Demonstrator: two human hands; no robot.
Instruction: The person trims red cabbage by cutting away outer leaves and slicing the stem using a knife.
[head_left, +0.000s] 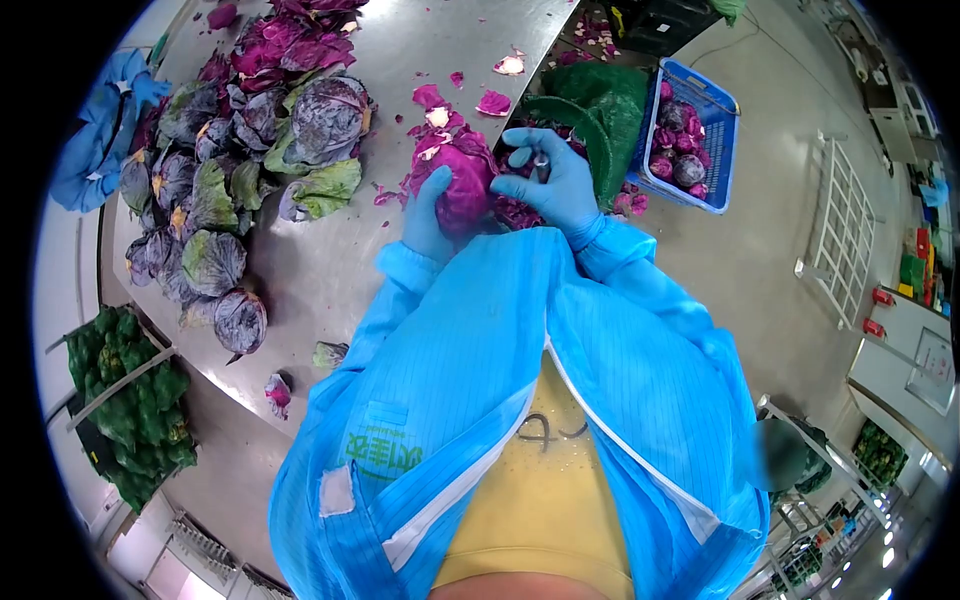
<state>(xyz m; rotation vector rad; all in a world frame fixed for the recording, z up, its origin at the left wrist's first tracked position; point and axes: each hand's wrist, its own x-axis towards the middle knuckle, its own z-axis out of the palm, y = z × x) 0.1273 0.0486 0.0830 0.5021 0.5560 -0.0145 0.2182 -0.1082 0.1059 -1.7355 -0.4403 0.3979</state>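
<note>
A peeled purple cabbage [467,188] is at the table's near edge, with my gloved left hand [428,222] closed around its left side. My gloved right hand [555,190] is just right of the cabbage. Its fingers are curled round a small dark-handled tool [541,168], perhaps a knife; any blade is hidden. Loose purple leaves [430,98] lie beyond the cabbage. More leaf scraps [517,212] show below the table edge, under my right hand. To the left, several unpeeled cabbages [325,118] with dull outer leaves are heaped on the metal table [310,245].
A blue crate [722,165] holding peeled cabbages stands on the floor at right, beside a green sack [608,105]. Further back is a black crate [660,22]. Another person's blue sleeve [95,150] appears at far left. A full green net sack [130,400] stands lower left.
</note>
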